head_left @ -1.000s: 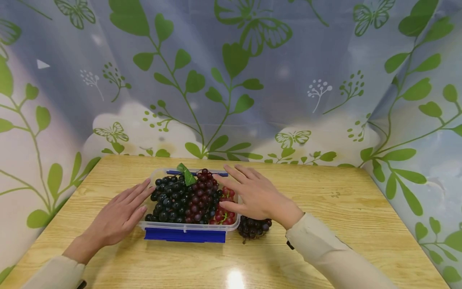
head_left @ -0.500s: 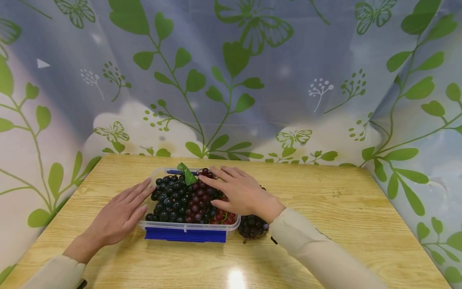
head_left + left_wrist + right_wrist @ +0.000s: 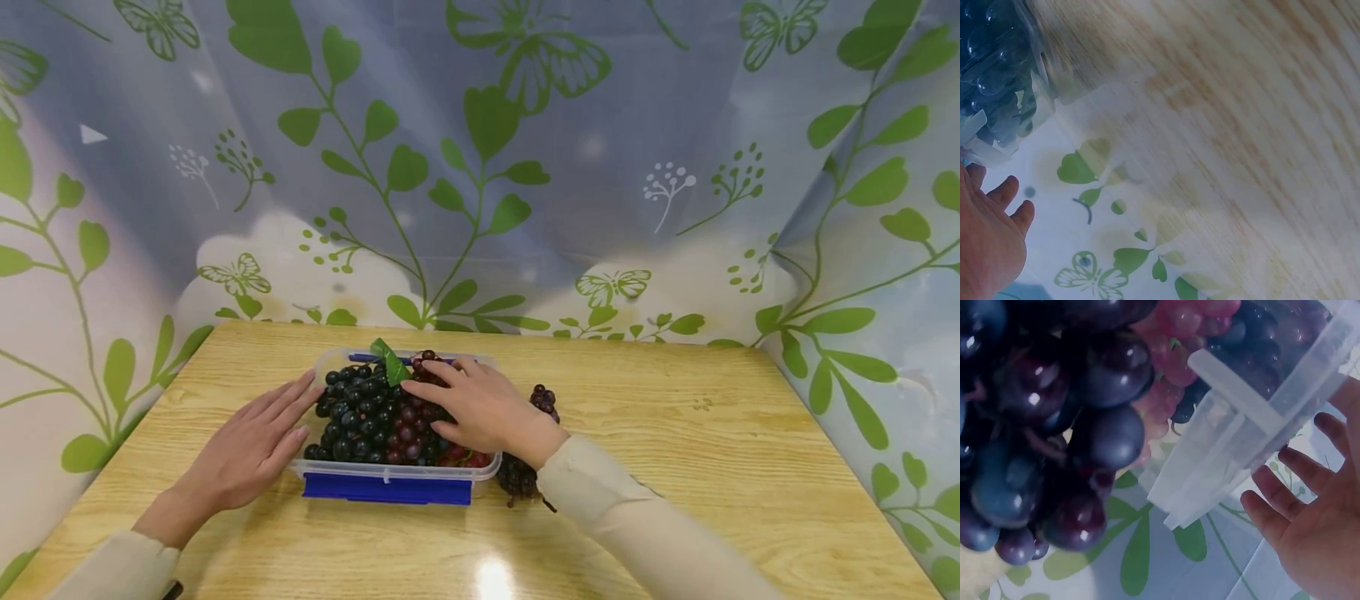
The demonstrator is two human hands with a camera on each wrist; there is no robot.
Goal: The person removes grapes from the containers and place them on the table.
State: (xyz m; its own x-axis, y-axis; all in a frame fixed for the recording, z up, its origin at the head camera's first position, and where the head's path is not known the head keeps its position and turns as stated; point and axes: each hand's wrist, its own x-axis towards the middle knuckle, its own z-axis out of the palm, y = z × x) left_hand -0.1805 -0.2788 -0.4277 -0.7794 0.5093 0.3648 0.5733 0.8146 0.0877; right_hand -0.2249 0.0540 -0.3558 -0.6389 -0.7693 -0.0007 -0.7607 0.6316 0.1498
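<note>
A clear plastic box [image 3: 352, 468] with a blue front clip [image 3: 386, 489] holds black grapes [image 3: 348, 417], dark red grapes [image 3: 407, 429] and some red grapes [image 3: 459, 457]. A green leaf [image 3: 392, 367] lies on top. Beside the box's left wall, my left hand [image 3: 243, 450] has its fingers extended, fingertips right at the rim. My right hand [image 3: 483, 404] lies over the right half of the grapes, fingers spread and slightly bent, partly hiding the red ones. In the right wrist view, that hand [image 3: 1322, 512] shows its fingers by the box wall [image 3: 1210, 450].
Outside the box on the right, a dark bunch of grapes [image 3: 517, 479] lies on the wooden table [image 3: 675, 467], partly behind my right wrist. Behind the table hangs a curtain [image 3: 585, 192] printed with leaves and butterflies.
My right hand has moved left over the grapes, from the box's right side towards its middle. More of the outside bunch shows behind the wrist. The left hand stays in place.
</note>
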